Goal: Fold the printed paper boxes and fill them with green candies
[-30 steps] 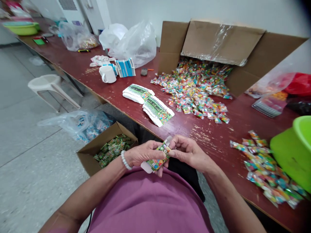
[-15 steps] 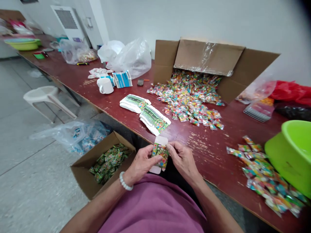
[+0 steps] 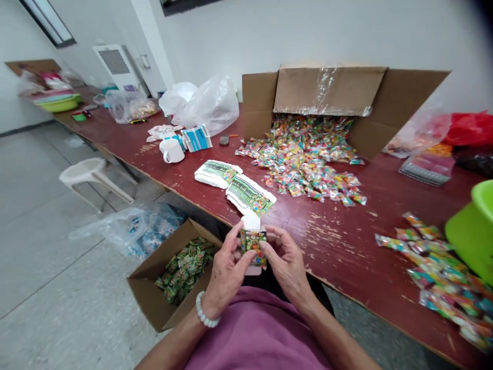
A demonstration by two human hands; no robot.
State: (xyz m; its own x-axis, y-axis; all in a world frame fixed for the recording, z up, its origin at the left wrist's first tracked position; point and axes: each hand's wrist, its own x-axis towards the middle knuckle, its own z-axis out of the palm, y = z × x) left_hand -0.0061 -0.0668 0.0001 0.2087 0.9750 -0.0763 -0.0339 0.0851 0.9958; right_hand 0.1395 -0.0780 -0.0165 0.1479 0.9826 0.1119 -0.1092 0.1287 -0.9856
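Observation:
Between my two hands is a small printed green box, held upright over my lap at the table's edge, its white end flaps standing out at top and bottom. My left hand grips its left side, thumb across the front. On the right side, my right hand holds it with the thumb on the front and the fingers curled behind. Just beyond, two stacks of flat green cartons lie on the red table. A large heap of wrapped candies spills from an open cardboard box.
Below the table at left, a carton holds green packets, beside a clear bag and a white stool. A white mug stands at the back left. More candies lie by a green basin at right.
The view has shifted, so the scene sits differently. The small box now faces me more squarely, and my right fingers have moved from its top corner to around its right side.

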